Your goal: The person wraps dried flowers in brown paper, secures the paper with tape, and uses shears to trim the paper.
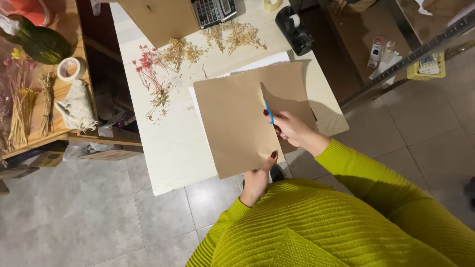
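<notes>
My left hand (257, 180) grips the near edge of a brown kraft paper sheet (235, 123), thumb on top, and holds it above the white table (168, 148). My right hand (292, 129) holds blue-handled scissors (268, 112) partway into the sheet. A cut runs down from the sheet's far edge to the blades, and the strip to the right of it bends away. The blades are mostly hidden behind the paper.
Dried flowers, red (147, 66) and yellowish (232, 35), lie on the far part of the table. A calculator (213, 11), a black tape dispenser (294, 29) and a brown box (161, 20) stand at the back. A wooden side table (59, 89) at left holds tape, cloth and a green bottle.
</notes>
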